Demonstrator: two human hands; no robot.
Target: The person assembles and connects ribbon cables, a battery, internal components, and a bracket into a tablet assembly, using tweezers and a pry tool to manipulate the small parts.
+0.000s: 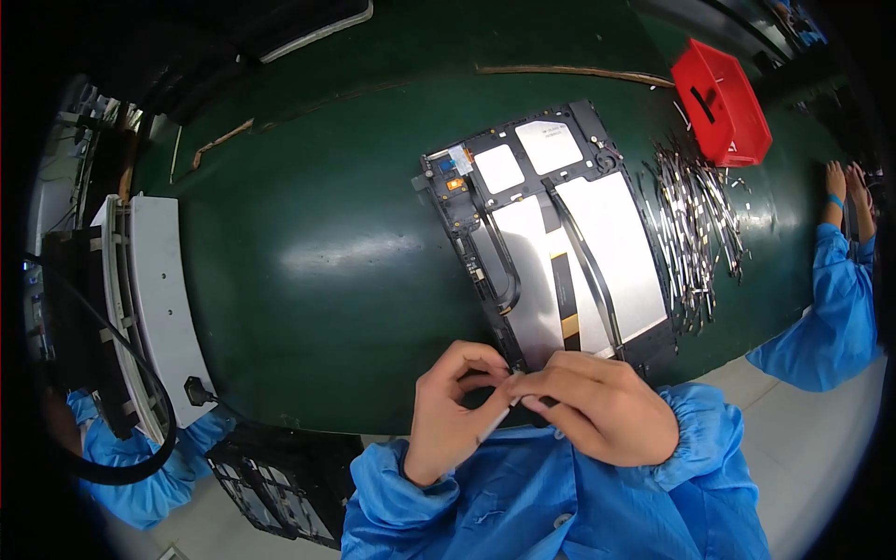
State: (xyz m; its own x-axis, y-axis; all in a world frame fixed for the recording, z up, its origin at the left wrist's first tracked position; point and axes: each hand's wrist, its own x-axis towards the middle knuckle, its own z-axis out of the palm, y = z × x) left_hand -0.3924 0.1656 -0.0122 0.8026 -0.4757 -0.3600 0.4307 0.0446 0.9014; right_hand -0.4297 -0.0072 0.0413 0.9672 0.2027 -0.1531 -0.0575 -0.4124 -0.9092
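Faint print, too small to read, marks a white patch (549,149) on the opened black-and-silver device (527,243), which lies on the green counter (317,280). At its near edge, the right hand (609,411) has its grip pinched on 1 thin pale strip (493,425); the left hand's (450,409) fingertips nearly meet there, but whether they clamp anything I cannot tell.

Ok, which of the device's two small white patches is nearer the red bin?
The right patch, the larger one with faint print; the left patch is smaller and farther off.
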